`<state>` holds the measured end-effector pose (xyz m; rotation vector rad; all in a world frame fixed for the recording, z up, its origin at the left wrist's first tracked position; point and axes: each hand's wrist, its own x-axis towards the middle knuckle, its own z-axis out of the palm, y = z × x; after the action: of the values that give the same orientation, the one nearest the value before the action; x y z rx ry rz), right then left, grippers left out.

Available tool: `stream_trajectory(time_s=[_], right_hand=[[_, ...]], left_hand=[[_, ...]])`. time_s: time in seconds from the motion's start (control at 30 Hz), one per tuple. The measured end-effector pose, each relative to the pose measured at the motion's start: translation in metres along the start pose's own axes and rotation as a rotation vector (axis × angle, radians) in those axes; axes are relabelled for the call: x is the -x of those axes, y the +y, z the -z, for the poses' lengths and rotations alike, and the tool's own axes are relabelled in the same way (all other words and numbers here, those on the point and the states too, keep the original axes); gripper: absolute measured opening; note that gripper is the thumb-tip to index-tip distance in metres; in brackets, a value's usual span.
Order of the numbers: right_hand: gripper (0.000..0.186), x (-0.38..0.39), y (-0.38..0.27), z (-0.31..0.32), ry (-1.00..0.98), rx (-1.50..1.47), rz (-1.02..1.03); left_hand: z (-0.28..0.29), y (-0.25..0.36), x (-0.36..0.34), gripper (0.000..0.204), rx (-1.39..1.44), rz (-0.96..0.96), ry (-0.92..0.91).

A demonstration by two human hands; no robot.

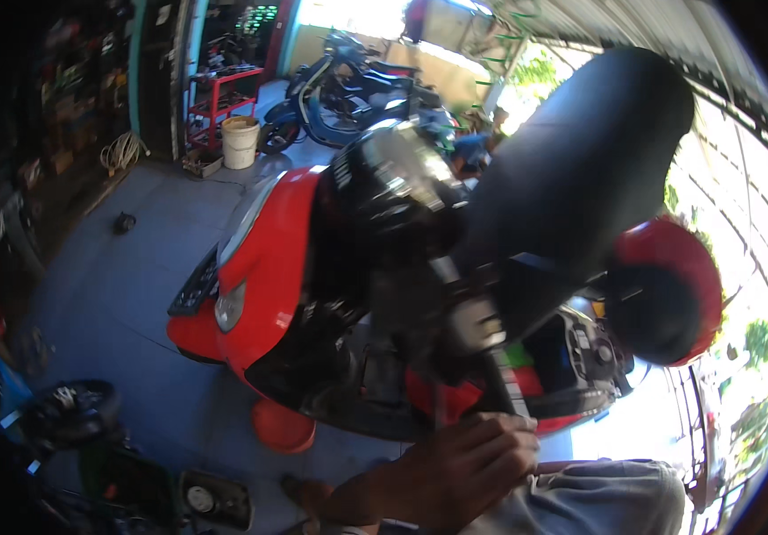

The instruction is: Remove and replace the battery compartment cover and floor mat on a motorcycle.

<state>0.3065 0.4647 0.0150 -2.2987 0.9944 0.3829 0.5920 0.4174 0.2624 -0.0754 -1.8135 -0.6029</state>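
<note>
My left hand (pixel 468 464) reaches in from the lower edge with fingers closed around the end of a dark and silver handlebar (pixel 509 388) of a red and black scooter (pixel 268 303). The bar's switch housing (pixel 477 325) sits just above the hand, partly blurred. A large black padded seat (pixel 580 160) stands raised behind it, and a red and black rounded object (pixel 669 294), perhaps a helmet, is to its right. Grey cloth (pixel 607 499) of my clothing shows below. I do not see my right hand.
A red basin (pixel 281 428) lies beneath the scooter. Behind are blue scooters (pixel 330 116), a red rack (pixel 214 98), a white bucket (pixel 239 143) and a crouching person (pixel 473 156). Cluttered shelves (pixel 63 134) line the left; dark parts (pixel 67 410) lie at the lower left.
</note>
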Motion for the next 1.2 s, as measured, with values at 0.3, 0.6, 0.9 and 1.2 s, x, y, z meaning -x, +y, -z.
stream_trajectory(time_s=[0.3, 0.6, 0.9, 1.2], right_hand=[[0.044, 0.149, -0.055, 0.012, -0.063, -0.288, -0.493], [0.04, 0.296, -0.102, -0.05, 0.503, -0.956, -1.131], [0.04, 0.505, -0.08, -0.179, 0.673, -1.102, -1.535], [0.029, 0.71, 0.107, -0.135, 1.11, -0.698, -1.446]], left_hand=[[-0.122, -0.036, -0.092, 0.022, -0.592, 0.966, -0.894], [-0.153, -0.045, -0.109, 0.025, -0.728, 1.113, -1.219], [-0.363, -0.111, -0.143, 0.026, -0.796, 1.159, -1.054], [-0.72, -0.236, -0.228, 0.021, -0.282, 0.736, -0.415]])
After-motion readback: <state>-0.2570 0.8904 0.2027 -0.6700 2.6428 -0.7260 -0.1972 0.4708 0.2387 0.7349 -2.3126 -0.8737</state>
